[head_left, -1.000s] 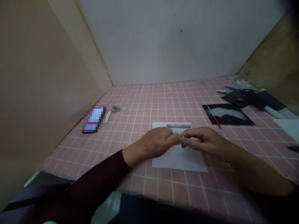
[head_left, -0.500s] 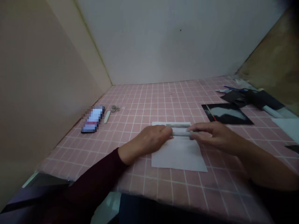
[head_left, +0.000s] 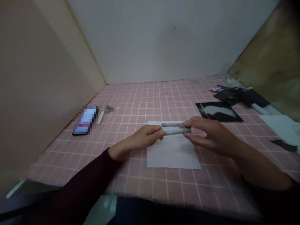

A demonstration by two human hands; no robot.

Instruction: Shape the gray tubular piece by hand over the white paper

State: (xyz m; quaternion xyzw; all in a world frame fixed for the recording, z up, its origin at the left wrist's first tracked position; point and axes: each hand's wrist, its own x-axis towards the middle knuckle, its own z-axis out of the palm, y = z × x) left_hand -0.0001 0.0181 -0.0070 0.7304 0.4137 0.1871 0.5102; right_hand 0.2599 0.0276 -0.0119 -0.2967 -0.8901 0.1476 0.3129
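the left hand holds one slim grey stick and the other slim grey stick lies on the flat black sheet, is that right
The resting place is wrong: the head view shows the other slim grey stick lying on the flat white paper sheet. The left hand does hold the first slim grey stick.

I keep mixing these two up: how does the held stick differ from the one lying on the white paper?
The held stick is gripped at one end by the left hand, while the lying stick rests on the white paper. The held stick looks thicker than the lying stick. The held stick slants slightly, whereas the lying stick runs nearly level across the view. Both are long and greyish.
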